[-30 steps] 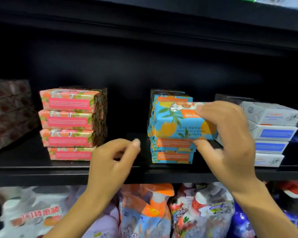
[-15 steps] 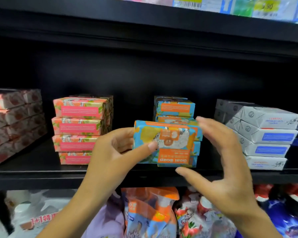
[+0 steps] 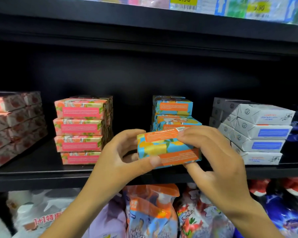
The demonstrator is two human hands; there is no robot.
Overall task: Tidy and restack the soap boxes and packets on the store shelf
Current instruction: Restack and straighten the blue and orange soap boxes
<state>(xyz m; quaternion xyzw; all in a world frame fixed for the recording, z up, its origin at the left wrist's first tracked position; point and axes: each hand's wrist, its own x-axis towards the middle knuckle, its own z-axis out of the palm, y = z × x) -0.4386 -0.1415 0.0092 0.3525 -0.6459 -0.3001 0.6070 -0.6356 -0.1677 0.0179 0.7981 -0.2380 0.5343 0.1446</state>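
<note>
Soap box (image 3: 169, 152) in hand before the shelf (image 3: 41, 170), restacking unfinished.
The left hand (image 3: 120, 157) and right hand (image 3: 213, 160) both gripped the box, fingers (image 3: 193, 133) curled round its ends, just in front of the uneven blue stack (image 3: 174, 109). The pink stack (image 3: 79, 129) looked neat and the white stack (image 3: 258, 133) staggered. With the held box unplaced, the job seemed roughly midway.

A gap separates the pink stack (image 3: 79, 127) from the blue stack (image 3: 173, 107).
</note>
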